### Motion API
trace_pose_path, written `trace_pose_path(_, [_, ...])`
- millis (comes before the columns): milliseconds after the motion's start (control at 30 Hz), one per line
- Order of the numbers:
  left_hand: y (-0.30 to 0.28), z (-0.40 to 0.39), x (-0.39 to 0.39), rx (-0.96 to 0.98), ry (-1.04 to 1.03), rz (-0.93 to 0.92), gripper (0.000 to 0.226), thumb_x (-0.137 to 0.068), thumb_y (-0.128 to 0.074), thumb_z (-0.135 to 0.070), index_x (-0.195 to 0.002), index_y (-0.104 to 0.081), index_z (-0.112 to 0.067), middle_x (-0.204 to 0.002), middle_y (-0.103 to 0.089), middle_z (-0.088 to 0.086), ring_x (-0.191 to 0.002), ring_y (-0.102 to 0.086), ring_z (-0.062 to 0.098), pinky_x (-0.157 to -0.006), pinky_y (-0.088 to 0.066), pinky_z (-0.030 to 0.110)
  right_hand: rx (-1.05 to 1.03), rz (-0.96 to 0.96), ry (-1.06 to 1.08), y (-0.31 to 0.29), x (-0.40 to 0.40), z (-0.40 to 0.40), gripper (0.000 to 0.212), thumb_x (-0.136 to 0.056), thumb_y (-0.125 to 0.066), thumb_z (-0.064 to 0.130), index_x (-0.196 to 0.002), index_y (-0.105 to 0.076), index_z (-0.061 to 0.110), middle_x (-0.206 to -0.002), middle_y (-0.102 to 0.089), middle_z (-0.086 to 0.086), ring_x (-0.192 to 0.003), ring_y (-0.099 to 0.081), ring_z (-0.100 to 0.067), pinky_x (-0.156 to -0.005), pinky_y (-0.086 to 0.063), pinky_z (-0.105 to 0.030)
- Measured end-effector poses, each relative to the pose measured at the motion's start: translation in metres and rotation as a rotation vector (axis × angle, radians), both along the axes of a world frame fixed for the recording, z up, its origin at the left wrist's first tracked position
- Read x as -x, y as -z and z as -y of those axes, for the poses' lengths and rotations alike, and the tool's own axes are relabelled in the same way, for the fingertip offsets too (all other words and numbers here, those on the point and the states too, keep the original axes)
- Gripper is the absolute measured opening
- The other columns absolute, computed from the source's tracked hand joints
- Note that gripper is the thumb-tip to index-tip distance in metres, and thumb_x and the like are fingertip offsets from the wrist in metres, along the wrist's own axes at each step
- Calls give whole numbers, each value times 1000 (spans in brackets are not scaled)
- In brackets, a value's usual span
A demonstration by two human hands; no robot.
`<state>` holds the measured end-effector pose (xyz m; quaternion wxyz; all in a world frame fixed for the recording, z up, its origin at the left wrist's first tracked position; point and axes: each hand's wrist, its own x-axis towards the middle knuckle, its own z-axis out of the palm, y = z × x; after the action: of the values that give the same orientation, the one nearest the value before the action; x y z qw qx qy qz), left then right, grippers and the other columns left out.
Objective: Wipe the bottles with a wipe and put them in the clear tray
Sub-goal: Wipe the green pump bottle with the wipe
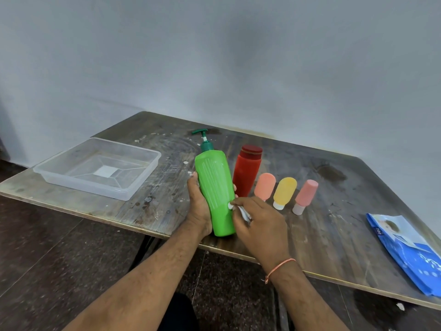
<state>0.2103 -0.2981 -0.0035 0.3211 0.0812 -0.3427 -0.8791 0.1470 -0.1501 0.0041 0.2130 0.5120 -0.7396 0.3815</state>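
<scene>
A left hand [199,206] grips a smooth green pump bottle [214,192] above a scuffed wooden table [334,235], while the right hand [259,225] pinches what appears to be a crumpled white wipe [235,207] against its lower side. A clear plastic tray [100,168] sits left; a red bottle [247,173] and three small tubes [285,192] stand right.

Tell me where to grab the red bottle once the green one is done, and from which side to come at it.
Grip the red bottle around its mid-body, below the dark red cap. It stands upright, and the sides look straight enough for fingers to wrap. Coming from above and behind is probably best: the green pump bottle crowds its left, and the small peach bottle sits close on its right front.
</scene>
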Motion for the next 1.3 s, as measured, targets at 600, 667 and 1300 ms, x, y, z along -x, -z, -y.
trace_pose_path(600, [9, 4, 5, 33, -39, 27, 91, -93, -28, -79, -109, -72, -1, -93, -69, 27, -76, -66, 36, -74, -55, 41, 40, 120, -11, 6, 12, -9, 18, -94, -65, 34, -105, -79, 33, -102, -76, 18, -89, -70, -5, -75, -60, -39])
trace_pose_path(667, [9, 5, 5, 27, -43, 29, 91, -93, -28, -80, -107, -72, -1, -92, -69, 27, -75, -66, 36, -74, -55, 41, 56, 145, -34, 7, 10, -5, 18, -96, -67, 32, -109, -79, 33, -106, -76, 18, -93, -70, -5, -78, -60, -38])
trace_pose_path(1300, [11, 5, 6, 26, -50, 44, 93, -91, -30, -82, -110, -71, 0, -95, -68, 28, -78, -67, 36, -77, -56, 42, 42, 140, -22, 0, 11, -5, 15, -94, -69, 32, -106, -79, 33, -103, -76, 19, -89, -68, -3, -77, -60, -34])
